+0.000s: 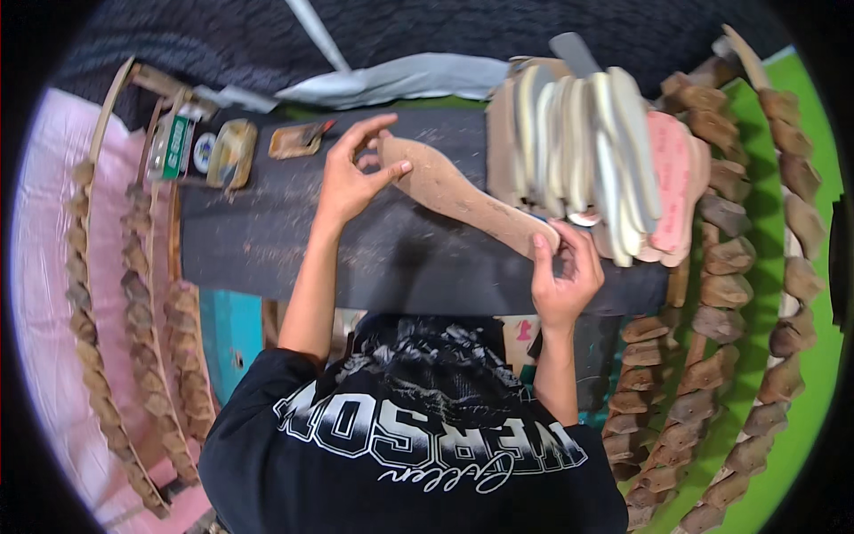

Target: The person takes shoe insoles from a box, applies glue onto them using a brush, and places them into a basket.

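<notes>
A brown shoe-sole-shaped piece (454, 196) lies slanted on a black worktop (267, 240). My left hand (349, 178) pinches its far, narrow end between thumb and fingers. The near, wider end is gripped by my right hand (562, 274), thumb on top. Just right of the piece stands a row of pale and brown sole pieces (578, 133) on edge, the outermost one pink (672, 178).
At the worktop's far left sit an open tin (231, 153), a small tray with a brush (298, 139) and a green-labelled container (176, 142). Racks of brown heel-like blocks line the left (133, 267) and right (729, 258). Pink cloth lies left, a green floor right.
</notes>
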